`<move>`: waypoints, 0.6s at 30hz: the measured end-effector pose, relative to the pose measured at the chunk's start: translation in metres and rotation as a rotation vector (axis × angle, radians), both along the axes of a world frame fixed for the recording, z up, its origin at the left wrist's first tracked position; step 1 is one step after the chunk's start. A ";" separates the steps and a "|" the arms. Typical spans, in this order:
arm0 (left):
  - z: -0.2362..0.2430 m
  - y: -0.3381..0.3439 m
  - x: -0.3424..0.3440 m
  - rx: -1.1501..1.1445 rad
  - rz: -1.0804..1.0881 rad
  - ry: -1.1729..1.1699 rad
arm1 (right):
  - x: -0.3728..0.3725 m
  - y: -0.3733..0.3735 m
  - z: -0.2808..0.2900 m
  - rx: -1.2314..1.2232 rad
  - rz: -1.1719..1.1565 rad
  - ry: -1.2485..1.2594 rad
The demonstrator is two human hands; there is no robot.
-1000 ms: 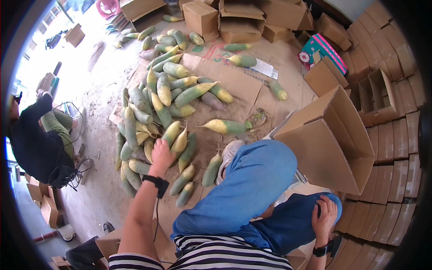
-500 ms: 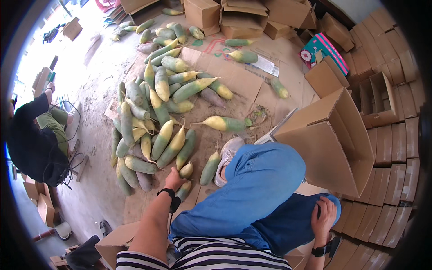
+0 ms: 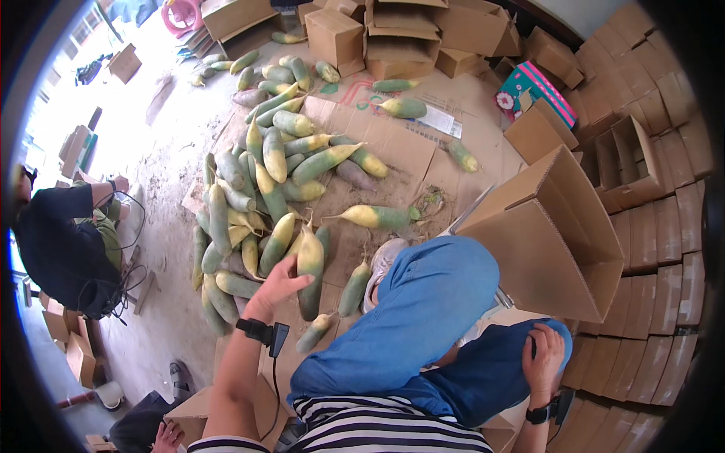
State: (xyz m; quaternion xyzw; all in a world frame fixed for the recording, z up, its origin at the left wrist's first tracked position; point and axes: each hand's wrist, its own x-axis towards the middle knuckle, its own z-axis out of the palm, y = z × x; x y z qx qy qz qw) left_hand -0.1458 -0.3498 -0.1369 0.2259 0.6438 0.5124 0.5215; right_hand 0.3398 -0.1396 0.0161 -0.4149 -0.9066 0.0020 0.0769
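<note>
My left hand (image 3: pixel 285 278) grips a green radish with a yellow tapered top (image 3: pixel 311 257), which points upward at the near edge of a large heap of radishes (image 3: pixel 225 200). Separate radishes lie just right of that hand (image 3: pixel 354 288) and below it (image 3: pixel 313 333). My right hand (image 3: pixel 544 355) rests on the knee of my blue jeans (image 3: pixel 491 362), fingers apart and slightly bent, holding nothing.
An open carton (image 3: pixel 566 249) stands beside my knee, before stacked boxes (image 3: pixel 657 302). More cartons (image 3: pixel 336 38) line the back. A co-worker in black (image 3: pixel 64 249) sits at the left among cables; another person's hand (image 3: pixel 168 436) shows at the lower left edge.
My left hand has moved from low in the heap upward and onto a radish now held more upright. The co-worker's arm at the left has lowered. Another hand has appeared at lower left.
</note>
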 end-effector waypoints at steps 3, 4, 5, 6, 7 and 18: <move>0.069 0.041 0.008 0.232 0.045 -0.004 | 0.002 0.001 0.012 -0.071 -0.001 0.110; 0.094 0.055 0.012 0.259 0.023 -0.007 | 0.004 0.002 0.019 -0.147 -0.008 0.203; 0.120 0.069 0.020 0.316 -0.011 0.143 | -0.007 0.003 0.036 -0.120 -0.035 0.203; 0.149 0.082 0.031 0.380 -0.045 0.291 | -0.021 0.005 0.057 -0.177 -0.012 0.321; 0.179 0.092 0.045 0.449 -0.025 0.356 | -0.041 0.007 0.079 -0.237 0.011 0.438; 0.303 0.200 0.188 0.848 -0.340 0.998 | -0.111 0.076 0.183 -0.493 0.136 0.882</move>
